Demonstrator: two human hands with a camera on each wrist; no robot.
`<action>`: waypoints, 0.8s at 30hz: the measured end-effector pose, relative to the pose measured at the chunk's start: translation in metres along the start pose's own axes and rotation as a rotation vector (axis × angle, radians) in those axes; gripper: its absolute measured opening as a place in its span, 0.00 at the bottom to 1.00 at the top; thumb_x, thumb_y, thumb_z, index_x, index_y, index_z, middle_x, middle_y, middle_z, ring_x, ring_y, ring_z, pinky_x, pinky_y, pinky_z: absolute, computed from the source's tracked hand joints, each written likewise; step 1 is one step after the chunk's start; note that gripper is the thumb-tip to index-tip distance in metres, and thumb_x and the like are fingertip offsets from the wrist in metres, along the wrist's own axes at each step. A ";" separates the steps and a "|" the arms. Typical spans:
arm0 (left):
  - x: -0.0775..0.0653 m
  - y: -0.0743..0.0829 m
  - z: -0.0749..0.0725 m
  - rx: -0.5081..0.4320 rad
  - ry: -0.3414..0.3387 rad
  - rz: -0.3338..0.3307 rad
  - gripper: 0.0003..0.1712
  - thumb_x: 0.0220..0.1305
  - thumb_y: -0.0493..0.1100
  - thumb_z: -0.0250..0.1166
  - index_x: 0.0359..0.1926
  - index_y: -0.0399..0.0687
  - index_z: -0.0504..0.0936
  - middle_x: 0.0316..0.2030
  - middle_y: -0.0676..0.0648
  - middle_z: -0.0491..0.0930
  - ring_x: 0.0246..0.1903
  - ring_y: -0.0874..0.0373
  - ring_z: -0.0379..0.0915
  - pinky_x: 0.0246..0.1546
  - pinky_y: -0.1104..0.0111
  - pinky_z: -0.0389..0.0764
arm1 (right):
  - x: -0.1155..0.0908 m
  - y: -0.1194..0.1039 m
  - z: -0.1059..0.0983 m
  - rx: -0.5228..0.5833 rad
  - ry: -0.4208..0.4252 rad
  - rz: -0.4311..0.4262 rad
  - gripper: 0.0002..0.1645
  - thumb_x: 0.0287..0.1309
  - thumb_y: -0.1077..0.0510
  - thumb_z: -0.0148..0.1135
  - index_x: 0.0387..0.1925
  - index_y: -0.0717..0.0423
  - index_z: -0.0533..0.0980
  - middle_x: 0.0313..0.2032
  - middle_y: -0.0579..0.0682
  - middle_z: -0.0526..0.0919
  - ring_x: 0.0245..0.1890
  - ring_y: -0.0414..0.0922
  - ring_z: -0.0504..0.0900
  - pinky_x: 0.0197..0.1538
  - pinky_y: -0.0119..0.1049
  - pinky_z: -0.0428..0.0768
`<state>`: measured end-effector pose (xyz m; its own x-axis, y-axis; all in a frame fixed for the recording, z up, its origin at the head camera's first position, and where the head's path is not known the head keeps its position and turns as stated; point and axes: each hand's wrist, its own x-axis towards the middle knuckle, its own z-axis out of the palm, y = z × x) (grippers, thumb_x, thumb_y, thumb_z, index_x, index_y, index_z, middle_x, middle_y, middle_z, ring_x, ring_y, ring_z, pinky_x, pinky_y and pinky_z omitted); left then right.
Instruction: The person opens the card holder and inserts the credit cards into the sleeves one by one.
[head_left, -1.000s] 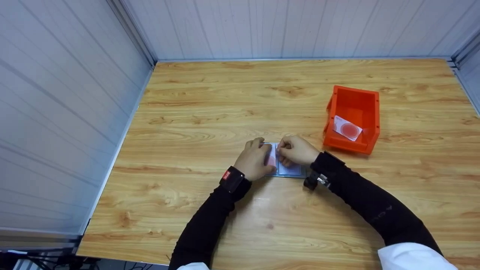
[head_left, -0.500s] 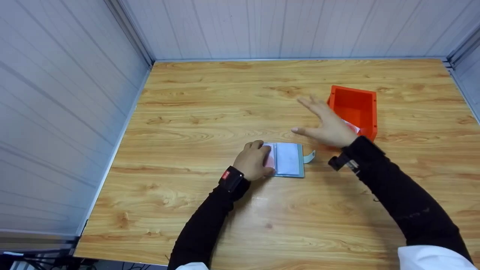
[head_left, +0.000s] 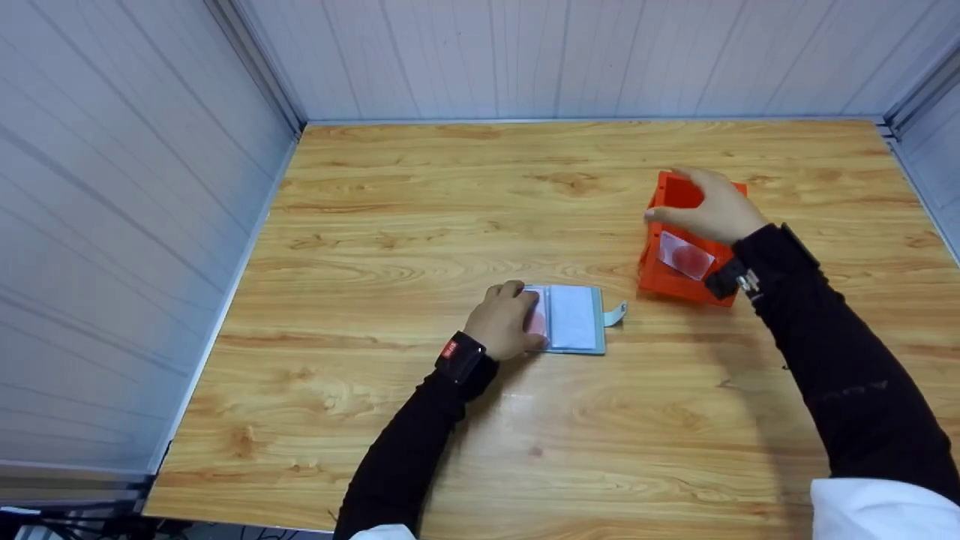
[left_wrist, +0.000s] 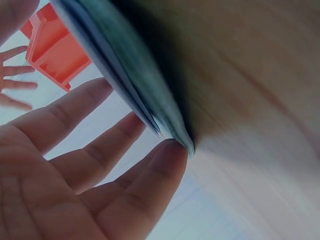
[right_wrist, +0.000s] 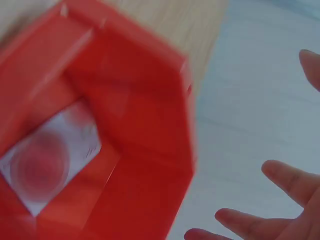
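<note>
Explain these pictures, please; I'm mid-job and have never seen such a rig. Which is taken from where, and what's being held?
There is no robot, just a person's two bare hands. The wide picture looks down from the head; the close ones come from the wrists. On the table are an open blue holder and an orange bin with a card inside. The left hand holds the holder's left side. The right hand is at the bin, fingers spread, holding nothing. The left wrist view shows the holder's edge; the right one looks into the bin.
</note>
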<state>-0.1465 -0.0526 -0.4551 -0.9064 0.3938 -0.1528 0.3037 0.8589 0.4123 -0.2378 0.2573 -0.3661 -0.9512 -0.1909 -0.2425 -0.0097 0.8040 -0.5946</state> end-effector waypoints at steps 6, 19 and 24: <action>0.000 0.001 0.001 0.000 0.004 0.006 0.40 0.52 0.54 0.73 0.65 0.45 0.73 0.68 0.38 0.66 0.67 0.39 0.62 0.62 0.50 0.73 | 0.014 0.019 -0.002 -0.041 -0.042 0.092 0.57 0.58 0.31 0.59 0.75 0.59 0.51 0.73 0.70 0.52 0.69 0.68 0.56 0.67 0.66 0.59; 0.002 0.002 0.002 -0.001 0.016 0.004 0.40 0.51 0.55 0.74 0.64 0.46 0.74 0.68 0.39 0.67 0.67 0.40 0.62 0.62 0.51 0.74 | 0.028 0.029 0.000 -0.044 -0.102 0.140 0.49 0.64 0.32 0.49 0.72 0.63 0.57 0.71 0.72 0.56 0.67 0.68 0.59 0.66 0.64 0.62; 0.002 0.003 0.003 -0.004 0.010 0.000 0.41 0.51 0.55 0.74 0.65 0.46 0.74 0.68 0.39 0.66 0.67 0.40 0.62 0.62 0.50 0.74 | 0.031 0.034 0.002 -0.044 -0.083 0.144 0.44 0.69 0.36 0.44 0.70 0.67 0.59 0.69 0.72 0.58 0.67 0.68 0.59 0.67 0.63 0.61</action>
<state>-0.1468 -0.0486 -0.4570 -0.9093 0.3902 -0.1442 0.3021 0.8577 0.4159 -0.2668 0.2781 -0.3951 -0.9150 -0.1159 -0.3865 0.1099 0.8501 -0.5151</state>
